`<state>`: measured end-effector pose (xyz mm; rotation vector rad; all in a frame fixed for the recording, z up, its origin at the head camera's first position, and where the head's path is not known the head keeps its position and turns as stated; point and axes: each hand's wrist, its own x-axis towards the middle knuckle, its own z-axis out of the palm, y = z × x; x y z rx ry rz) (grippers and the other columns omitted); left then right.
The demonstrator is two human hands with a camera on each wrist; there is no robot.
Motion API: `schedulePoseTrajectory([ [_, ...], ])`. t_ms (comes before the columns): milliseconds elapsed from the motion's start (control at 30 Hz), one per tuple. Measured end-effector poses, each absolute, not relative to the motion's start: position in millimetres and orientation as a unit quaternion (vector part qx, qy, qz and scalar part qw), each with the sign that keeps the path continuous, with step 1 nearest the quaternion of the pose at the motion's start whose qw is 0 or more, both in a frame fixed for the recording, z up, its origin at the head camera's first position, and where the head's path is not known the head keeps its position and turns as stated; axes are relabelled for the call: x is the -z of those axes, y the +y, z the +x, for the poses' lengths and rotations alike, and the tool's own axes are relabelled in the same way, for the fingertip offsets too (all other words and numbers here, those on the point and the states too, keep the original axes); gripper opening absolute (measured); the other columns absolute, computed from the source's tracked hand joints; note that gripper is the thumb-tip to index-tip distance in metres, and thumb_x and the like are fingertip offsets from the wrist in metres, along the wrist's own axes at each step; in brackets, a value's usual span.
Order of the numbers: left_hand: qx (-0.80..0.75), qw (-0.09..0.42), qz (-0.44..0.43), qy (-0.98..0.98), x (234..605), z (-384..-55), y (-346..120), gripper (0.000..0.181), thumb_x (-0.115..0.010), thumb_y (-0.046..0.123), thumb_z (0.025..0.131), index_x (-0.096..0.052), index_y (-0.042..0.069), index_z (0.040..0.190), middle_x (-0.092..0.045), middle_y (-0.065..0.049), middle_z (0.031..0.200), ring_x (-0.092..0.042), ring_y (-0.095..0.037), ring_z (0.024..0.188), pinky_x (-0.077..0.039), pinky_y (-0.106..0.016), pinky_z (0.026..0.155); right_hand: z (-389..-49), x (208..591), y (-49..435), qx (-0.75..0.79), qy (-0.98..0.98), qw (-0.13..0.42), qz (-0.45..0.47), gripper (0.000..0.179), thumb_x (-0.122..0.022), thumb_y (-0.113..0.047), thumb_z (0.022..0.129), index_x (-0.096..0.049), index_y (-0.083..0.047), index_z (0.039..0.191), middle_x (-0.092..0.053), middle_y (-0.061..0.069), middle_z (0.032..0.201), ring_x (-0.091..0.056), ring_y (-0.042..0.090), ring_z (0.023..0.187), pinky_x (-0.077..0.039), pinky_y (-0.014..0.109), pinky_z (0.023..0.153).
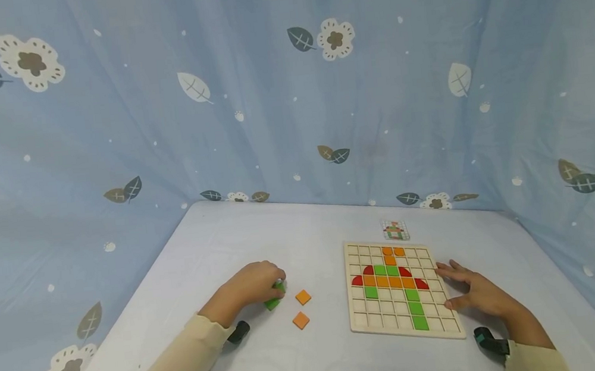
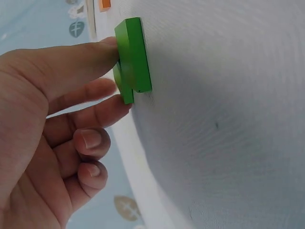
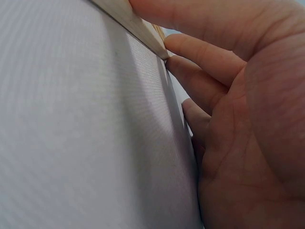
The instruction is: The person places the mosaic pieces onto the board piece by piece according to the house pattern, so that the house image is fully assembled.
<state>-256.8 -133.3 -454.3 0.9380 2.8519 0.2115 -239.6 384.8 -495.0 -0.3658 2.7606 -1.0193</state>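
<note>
My left hand (image 1: 257, 282) pinches a green tile (image 2: 125, 88) between thumb and fingers, low over the white tabletop. Right beside it is a second green tile (image 2: 135, 55), close to the thumb tip; the fingers partly hide both tiles. Two orange tiles, a farther one (image 1: 303, 296) and a nearer one (image 1: 301, 320), lie to the right of this hand. A wooden grid board (image 1: 389, 322) holds orange, green and red pieces in its squares. At the board's right edge is my right hand (image 1: 482, 294), fingers loosely spread, with thumb and fingertips against the rim.
Behind the board lies a small picture card (image 1: 395, 230) with a coloured pattern on a grid. A blue curtain (image 1: 288, 91) printed with leaves and flowers hangs along the back and sides of the white-covered table (image 1: 227, 234).
</note>
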Motion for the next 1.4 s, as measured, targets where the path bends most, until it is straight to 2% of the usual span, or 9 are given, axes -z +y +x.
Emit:
schedulePoseTrajectory([
  [100, -0.067, 0.062, 0.316, 0.944, 455.5, -258.3, -131.0, 0.014, -0.077, 0.030, 0.084, -0.069, 0.019, 0.083, -0.051, 0.013, 0.071, -0.048, -0.007, 0.065, -0.044, -0.026, 0.063, -239.1, 493.9, 384.9, 0.340, 0.928, 0.090, -0.120, 0.088, -0.087, -0.030, 0.067, -0.049, -0.002, 0.141, -0.018, 0.030, 0.154, -0.009, 0.056, 0.137, -0.011, 0.078, 0.096],
  [200, -0.063, 0.056, 0.324, 0.942, 456.2, -260.2, -127.5, 0.013, -0.077, 0.029, 0.084, -0.068, 0.019, 0.082, -0.050, 0.013, 0.072, -0.047, -0.007, 0.064, -0.043, -0.025, 0.061, -239.0, 492.1, 385.7, 0.333, 0.931, 0.089, -0.121, 0.087, -0.086, -0.030, 0.067, -0.049, -0.001, 0.141, -0.018, 0.031, 0.153, -0.009, 0.057, 0.137, -0.012, 0.078, 0.095],
  [333, -0.051, 0.046, 0.338, 0.939, 454.3, -262.1, -121.4, 0.010, -0.076, 0.026, 0.084, -0.070, 0.018, 0.087, -0.052, 0.012, 0.076, -0.048, -0.007, 0.066, -0.045, -0.025, 0.063, -239.0, 490.3, 386.8, 0.336, 0.930, 0.086, -0.122, 0.087, -0.086, -0.029, 0.067, -0.049, 0.000, 0.141, -0.019, 0.031, 0.153, -0.009, 0.057, 0.137, -0.011, 0.078, 0.095],
  [533, -0.051, 0.033, 0.349, 0.935, 449.7, -265.3, -109.5, 0.016, -0.072, 0.024, 0.088, -0.073, 0.016, 0.101, -0.062, 0.008, 0.090, -0.056, -0.007, 0.077, -0.050, -0.028, 0.076, -238.6, 492.5, 388.4, 0.338, 0.930, 0.089, -0.117, 0.087, -0.086, -0.030, 0.067, -0.050, -0.001, 0.140, -0.020, 0.030, 0.153, -0.009, 0.056, 0.137, -0.011, 0.078, 0.095],
  [767, -0.061, 0.028, 0.377, 0.924, 448.9, -269.5, -91.6, 0.018, -0.071, 0.024, 0.089, -0.070, 0.017, 0.105, -0.067, 0.006, 0.098, -0.061, -0.008, 0.087, -0.050, -0.029, 0.079, -237.3, 499.8, 390.1, 0.336, 0.931, 0.102, -0.103, 0.087, -0.086, -0.031, 0.067, -0.050, -0.002, 0.140, -0.017, 0.031, 0.154, -0.008, 0.057, 0.137, -0.011, 0.078, 0.096],
  [1067, -0.042, 0.041, 0.389, 0.919, 452.2, -268.5, -63.2, 0.019, -0.070, 0.027, 0.090, -0.072, 0.019, 0.107, -0.064, 0.010, 0.097, -0.056, -0.004, 0.080, -0.048, -0.025, 0.076, -239.4, 505.9, 388.8, 0.322, 0.937, 0.096, -0.097, 0.090, -0.086, -0.037, 0.065, -0.050, -0.003, 0.141, -0.019, 0.030, 0.154, -0.010, 0.056, 0.138, -0.012, 0.078, 0.096],
  [1400, -0.024, 0.043, 0.413, 0.909, 453.3, -266.0, -40.7, 0.018, -0.072, 0.032, 0.088, -0.072, 0.023, 0.104, -0.062, 0.013, 0.092, -0.052, -0.003, 0.075, -0.047, -0.023, 0.073, -239.9, 497.9, 383.6, 0.323, 0.936, 0.092, -0.105, 0.089, -0.086, -0.034, 0.066, -0.050, -0.003, 0.141, -0.018, 0.030, 0.153, -0.010, 0.055, 0.138, -0.012, 0.077, 0.097],
])
